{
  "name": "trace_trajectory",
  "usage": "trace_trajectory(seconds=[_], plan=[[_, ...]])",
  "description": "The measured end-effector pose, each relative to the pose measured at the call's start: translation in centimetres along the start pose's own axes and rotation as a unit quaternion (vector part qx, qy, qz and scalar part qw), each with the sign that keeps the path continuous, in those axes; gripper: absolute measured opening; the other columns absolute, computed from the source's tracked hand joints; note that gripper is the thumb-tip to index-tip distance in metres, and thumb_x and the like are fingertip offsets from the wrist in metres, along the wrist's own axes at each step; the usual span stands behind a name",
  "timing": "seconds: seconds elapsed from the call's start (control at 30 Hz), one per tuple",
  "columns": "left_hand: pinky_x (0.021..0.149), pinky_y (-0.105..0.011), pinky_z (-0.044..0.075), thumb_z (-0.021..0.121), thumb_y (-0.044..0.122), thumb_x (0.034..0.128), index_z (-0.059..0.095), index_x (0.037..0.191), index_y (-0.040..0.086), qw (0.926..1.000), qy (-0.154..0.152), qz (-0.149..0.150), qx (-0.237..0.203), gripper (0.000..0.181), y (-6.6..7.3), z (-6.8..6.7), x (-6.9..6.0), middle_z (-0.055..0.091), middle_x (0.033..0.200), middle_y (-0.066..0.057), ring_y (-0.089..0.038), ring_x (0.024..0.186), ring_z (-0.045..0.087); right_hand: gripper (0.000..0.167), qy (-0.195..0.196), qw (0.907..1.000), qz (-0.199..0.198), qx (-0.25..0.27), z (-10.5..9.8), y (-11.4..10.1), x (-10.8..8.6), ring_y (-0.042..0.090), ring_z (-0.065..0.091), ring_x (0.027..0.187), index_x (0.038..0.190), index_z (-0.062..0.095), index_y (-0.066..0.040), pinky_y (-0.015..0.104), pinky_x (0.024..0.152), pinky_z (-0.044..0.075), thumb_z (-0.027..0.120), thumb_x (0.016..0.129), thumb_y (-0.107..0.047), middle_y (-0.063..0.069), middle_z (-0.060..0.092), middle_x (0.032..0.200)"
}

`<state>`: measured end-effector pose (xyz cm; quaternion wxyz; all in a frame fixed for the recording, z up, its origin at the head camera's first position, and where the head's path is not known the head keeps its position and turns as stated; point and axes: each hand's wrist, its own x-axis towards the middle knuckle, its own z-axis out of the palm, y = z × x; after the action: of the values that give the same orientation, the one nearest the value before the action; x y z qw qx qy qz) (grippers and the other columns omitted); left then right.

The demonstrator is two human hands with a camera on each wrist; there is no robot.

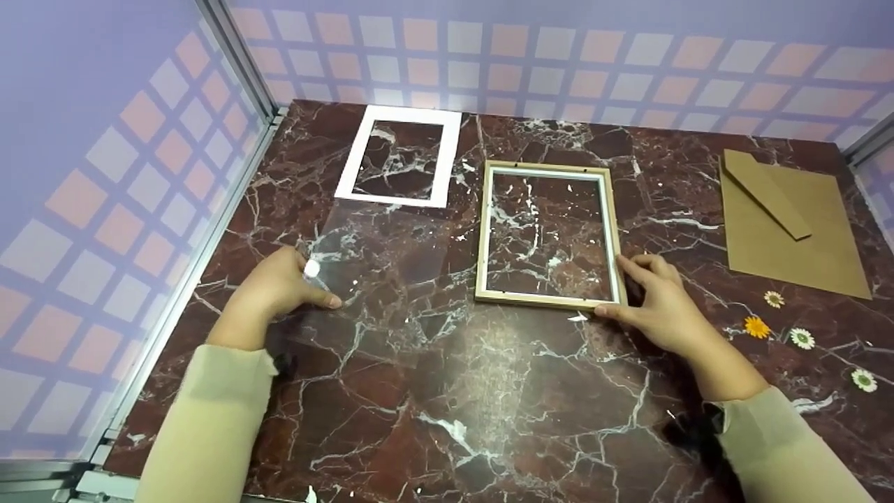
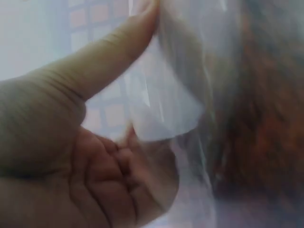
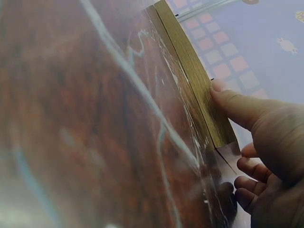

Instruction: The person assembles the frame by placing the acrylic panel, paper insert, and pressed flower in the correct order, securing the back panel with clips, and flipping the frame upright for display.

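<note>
My left hand (image 1: 276, 283) pinches the left edge of a clear, thin sheet (image 1: 398, 248), which shows as a faint shiny rectangle over the dark tabletop. In the left wrist view the see-through sheet (image 2: 166, 116) lies between the thumb and the curled fingers. A picture frame (image 1: 482, 237) with a wooden rim lies right of the sheet, its middle showing the tabletop. My right hand (image 1: 656, 300) holds the frame's near right corner, thumb on the near side and fingers at the right side. The right wrist view shows that thumb against the golden wooden edge (image 3: 199, 90).
A white mat (image 1: 356, 157) with a rectangular opening lies behind the sheet. At the right is a brown backing board (image 1: 789, 258) with a folded stand (image 1: 768, 195). Several small flowers lie near it, one an orange flower (image 1: 756, 327). Patterned walls (image 1: 559, 63) enclose the marble-look table (image 1: 391, 433).
</note>
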<state>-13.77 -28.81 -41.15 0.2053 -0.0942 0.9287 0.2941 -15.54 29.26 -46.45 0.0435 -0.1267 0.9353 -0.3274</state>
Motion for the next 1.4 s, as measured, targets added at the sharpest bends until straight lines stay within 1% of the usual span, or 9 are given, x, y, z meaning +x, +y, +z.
trace_trajectory(seconds=[0.07, 0.13, 0.27, 0.43, 0.53, 0.63, 0.9, 1.13, 1.4], plan=[[0.09, -0.04, 0.063, 0.099, 0.039, 0.0874, 0.056, 0.134, -0.008, 0.9984, -0.006, 0.011, -0.056, 0.079, -0.8, -0.2, -0.3, 0.064, 0.112, -0.01, -0.023, 0.095, 0.065, 0.102, 0.001, 1.0, 0.002, -0.002, -0.1, -0.1, 0.1, 0.052, 0.041, 0.145, 0.169, 0.045, 0.005, 0.065, 0.118, 0.041, 0.096, 0.092, -0.038, 0.028, 0.05, 0.16], [0.086, -0.032, 0.068, 0.092, 0.027, 0.0964, 0.053, 0.144, -0.01, 0.9918, -0.021, 0.021, -0.124, 0.072, -1.5, -0.6, -0.5, 0.067, 0.111, -0.005, -0.015, 0.092, 0.07, 0.101, 0.002, 1.0, 0.007, -0.002, -0.1, -0.2, 0.1, 0.05, 0.046, 0.142, 0.168, 0.046, 0.006, 0.061, 0.115, 0.043, 0.095, 0.092, -0.039, 0.028, 0.052, 0.159], [0.084, -0.03, 0.073, 0.075, 0.007, 0.1073, 0.044, 0.162, -0.013, 0.9673, -0.059, 0.03, -0.245, 0.066, -2.6, -1.5, -0.9, 0.077, 0.112, -0.001, -0.01, 0.091, 0.08, 0.102, -0.005, 0.9998, 0.019, 0.003, -0.3, -0.4, 0.1, 0.042, 0.057, 0.129, 0.168, 0.045, 0.007, 0.042, 0.103, 0.049, 0.095, 0.093, -0.041, 0.028, 0.054, 0.156], [0.084, -0.029, 0.072, 0.071, 0.002, 0.1086, 0.039, 0.167, -0.01, 0.9418, -0.068, 0.046, -0.326, 0.068, -3.6, -2.5, -1.0, 0.082, 0.113, 0.004, -0.012, 0.092, 0.084, 0.1, -0.012, 0.999, 0.034, 0.026, -0.4, -0.7, 0.0, 0.035, 0.067, 0.116, 0.167, 0.045, 0.009, 0.013, 0.083, 0.051, 0.095, 0.094, -0.038, 0.028, 0.055, 0.154], [0.081, -0.029, 0.072, 0.073, -0.001, 0.1072, 0.04, 0.165, -0.01, 0.9206, -0.073, 0.052, -0.38, 0.067, -3.7, -2.8, -1.0, 0.083, 0.112, 0.001, -0.015, 0.09, 0.085, 0.098, -0.016, 0.9983, 0.039, 0.04, -0.5, -0.8, -0.1, 0.035, 0.069, 0.112, 0.167, 0.044, 0.01, 0.01, 0.077, 0.053, 0.095, 0.094, -0.033, 0.03, 0.055, 0.153], [0.08, -0.03, 0.073, 0.073, -0.002, 0.1063, 0.043, 0.163, -0.006, 0.9065, -0.08, 0.054, -0.411, 0.064, -3.2, -3.0, -0.9, 0.084, 0.112, -0.003, -0.017, 0.09, 0.085, 0.097, -0.021, 0.9978, 0.042, 0.047, -0.5, -0.8, -0.2, 0.034, 0.069, 0.11, 0.167, 0.044, 0.011, 0.01, 0.077, 0.054, 0.094, 0.095, -0.029, 0.031, 0.054, 0.153], [0.085, -0.03, 0.073, 0.072, 0.005, 0.1084, 0.046, 0.165, 0.001, 0.905, -0.088, 0.062, -0.412, 0.063, 0.6, -2.0, 0.2, 0.08, 0.123, -0.008, -0.018, 0.096, 0.084, 0.092, -0.021, 0.9981, 0.034, 0.048, -0.5, -0.9, -0.2, 0.034, 0.072, 0.107, 0.166, 0.045, 0.012, 0.009, 0.078, 0.055, 0.092, 0.096, -0.022, 0.032, 0.054, 0.151], [0.084, -0.031, 0.073, 0.07, -0.001, 0.1079, 0.049, 0.163, -0.001, 0.9078, -0.087, 0.088, -0.401, 0.058, 5.3, 0.5, 1.9, 0.073, 0.127, -0.014, -0.018, 0.094, 0.083, 0.089, -0.02, 0.9971, 0.034, 0.065, -0.4, -1.0, -0.2, 0.034, 0.071, 0.107, 0.166, 0.043, 0.014, 0.008, 0.078, 0.054, 0.091, 0.097, -0.017, 0.033, 0.053, 0.151], [0.082, -0.032, 0.073, 0.066, -0.006, 0.1075, 0.05, 0.162, -0.002, 0.8996, -0.083, 0.091, -0.419, 0.057, 8.8, 3.5, 4.0, 0.066, 0.141, -0.027, -0.02, 0.094, 0.082, 0.086, -0.01, 0.9974, 0.028, 0.065, -0.4, -0.9, -0.3, 0.034, 0.073, 0.105, 0.163, 0.047, 0.014, 0.007, 0.08, 0.055, 0.092, 0.095, -0.013, 0.034, 0.056, 0.148]])
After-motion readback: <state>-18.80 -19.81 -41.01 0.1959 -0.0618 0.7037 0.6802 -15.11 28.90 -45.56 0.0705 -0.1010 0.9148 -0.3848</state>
